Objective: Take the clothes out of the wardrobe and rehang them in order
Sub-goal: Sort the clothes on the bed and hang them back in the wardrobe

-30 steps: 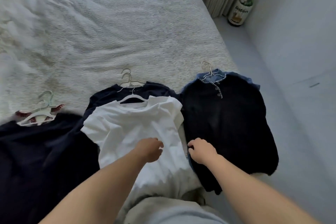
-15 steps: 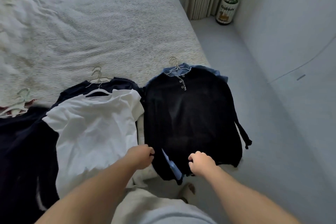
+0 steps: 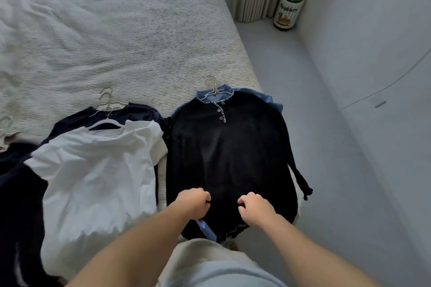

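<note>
White T-shirt (image 3: 98,170): on its hanger, flat on the bed (image 3: 116,42), at 9 o'clock of the hands.
Left hand (image 3: 193,202): fingers curled, pinching the black cardigan (image 3: 228,158) near its hem.
Right hand (image 3: 255,207): likewise bunched on the cardigan, just beside the left.
Risk: lifting by the hem could slide the cardigan off its hanger (image 3: 213,87) at 12 o'clock, or drag along the blue shirt (image 3: 270,98) underneath.

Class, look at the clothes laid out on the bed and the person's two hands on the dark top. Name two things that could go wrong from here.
1. The dark top lies at the bed's corner, one sleeve hanging over the edge; tugged by the left hand and right hand, it may slide to the floor.
2. A blue shirt lies underneath on its own hanger; lifting the top could drag it along or tangle the hooks.
</note>
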